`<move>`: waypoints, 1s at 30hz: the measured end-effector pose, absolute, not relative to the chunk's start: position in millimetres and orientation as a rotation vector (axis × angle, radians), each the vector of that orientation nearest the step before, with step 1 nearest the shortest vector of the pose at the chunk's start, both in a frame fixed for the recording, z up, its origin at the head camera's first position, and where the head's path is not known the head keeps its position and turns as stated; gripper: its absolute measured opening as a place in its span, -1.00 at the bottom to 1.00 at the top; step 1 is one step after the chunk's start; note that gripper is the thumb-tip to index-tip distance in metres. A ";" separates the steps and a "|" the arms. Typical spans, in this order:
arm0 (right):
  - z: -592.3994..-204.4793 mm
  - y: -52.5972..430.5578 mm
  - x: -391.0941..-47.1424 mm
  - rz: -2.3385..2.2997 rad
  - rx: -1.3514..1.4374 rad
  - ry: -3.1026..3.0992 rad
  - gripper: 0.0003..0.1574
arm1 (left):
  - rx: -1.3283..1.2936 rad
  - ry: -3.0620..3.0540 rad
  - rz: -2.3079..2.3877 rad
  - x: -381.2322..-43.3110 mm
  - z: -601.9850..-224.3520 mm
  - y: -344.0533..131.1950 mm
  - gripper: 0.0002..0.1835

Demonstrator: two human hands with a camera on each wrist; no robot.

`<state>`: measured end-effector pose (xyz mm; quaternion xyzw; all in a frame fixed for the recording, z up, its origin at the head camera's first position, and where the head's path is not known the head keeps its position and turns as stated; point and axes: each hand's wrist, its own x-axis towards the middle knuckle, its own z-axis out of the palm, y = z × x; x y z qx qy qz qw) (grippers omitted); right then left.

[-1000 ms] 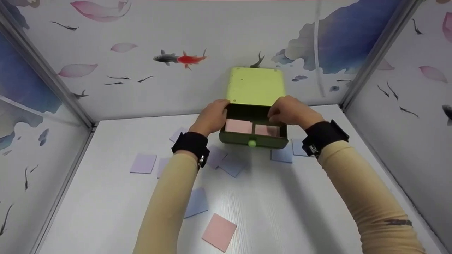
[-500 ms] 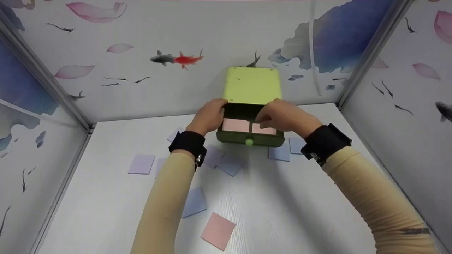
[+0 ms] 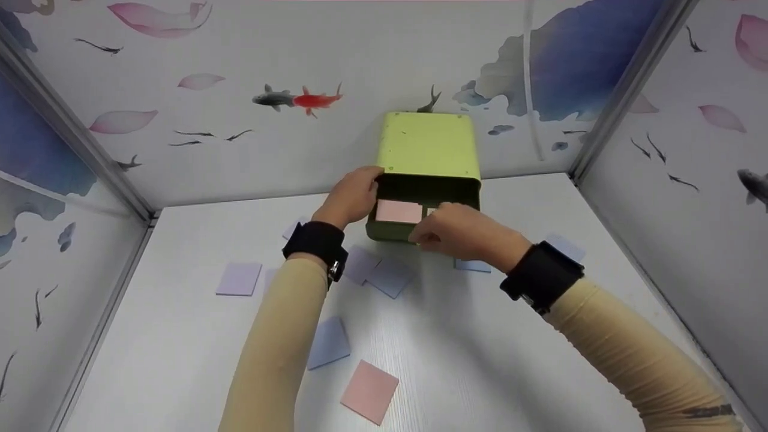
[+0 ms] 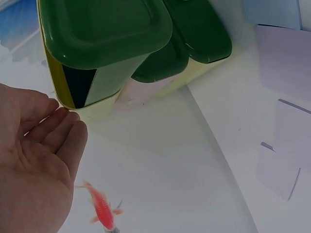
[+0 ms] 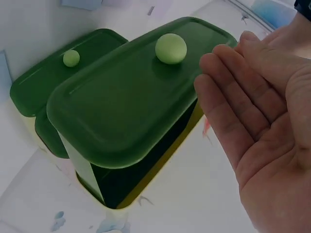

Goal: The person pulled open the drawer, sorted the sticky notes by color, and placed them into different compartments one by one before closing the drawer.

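Note:
A yellow-green drawer cabinet stands at the far edge of the table, its top drawer pulled out. Pink square cards fill the left compartment; the right one is mostly covered by my right hand. That hand lies across the drawer front, fingertips close to it. In the right wrist view its fingers are together and nearly straight, the palm bare, near the green drawer front with a round knob. My left hand touches the cabinet's left front corner with gently bent fingers, at its rim in the left wrist view.
Purple cards and blue cards lie scattered on the white table. One pink card is near the front. A lower drawer of the cabinet is pushed in. Printed wall panels enclose the table.
My right hand has come up out of the right compartment and moved forward and left, over the drawer front. The left hand has stayed at the cabinet's corner.

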<state>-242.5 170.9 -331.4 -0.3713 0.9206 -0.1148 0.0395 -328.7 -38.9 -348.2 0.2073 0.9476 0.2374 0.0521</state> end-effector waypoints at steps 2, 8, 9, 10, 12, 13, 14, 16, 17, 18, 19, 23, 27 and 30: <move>-337.6 170.2 -238.8 -0.346 -1.170 2.809 -0.89 | 0.633 2.880 0.726 -328.4 -348.4 -40.4 -0.53; -360.0 168.3 -228.0 -0.321 -1.198 2.769 -0.83 | 0.628 2.859 0.752 -326.1 -348.3 -45.4 -0.52; -363.9 168.0 -225.8 -0.309 -1.185 2.762 -0.84 | 0.626 2.854 0.760 -325.7 -348.1 -46.0 -0.51; -368.0 167.8 -223.6 -0.304 -1.178 2.755 -0.86 | 0.628 2.850 0.766 -325.3 -347.8 -46.6 -0.51; -376.5 167.6 -219.5 -0.299 -1.173 2.734 -0.96 | 0.633 2.845 0.770 -324.9 -347.9 -47.7 -0.51; -381.1 167.3 -217.3 -0.305 -1.176 2.723 -0.97 | 0.637 2.843 0.768 -325.1 -348.5 -48.2 -0.51; -385.9 166.7 -215.1 -0.303 -1.178 2.711 -0.90 | 0.643 2.842 0.770 -325.1 -348.8 -48.6 -0.51; -395.7 163.9 -210.2 -0.300 -1.186 2.674 -0.78 | 0.653 2.841 0.769 -324.9 -349.6 -49.4 -0.51; -400.9 161.6 -207.4 -0.299 -1.183 2.651 -0.73 | 0.653 2.841 0.767 -325.0 -350.2 -49.7 -0.51; -406.2 159.1 -204.4 -0.295 -1.185 2.625 -0.68 | 0.652 2.841 0.763 -325.0 -350.8 -49.9 -0.51; -411.3 156.0 -201.1 -0.285 -1.185 2.599 -0.64 | 0.654 2.839 0.760 -325.0 -351.2 -50.1 -0.51; -432.6 142.3 -187.9 -0.169 -1.222 2.529 -0.57 | 0.652 2.839 0.741 -324.7 -351.8 -50.1 -0.51; -451.1 128.3 -177.4 -0.031 -1.311 2.496 -0.52 | 0.648 2.840 0.738 -324.5 -351.5 -49.7 -0.51; -462.6 118.2 -169.7 0.057 -1.408 2.482 -0.47 | 0.650 2.834 0.742 -324.2 -351.5 -49.9 -0.51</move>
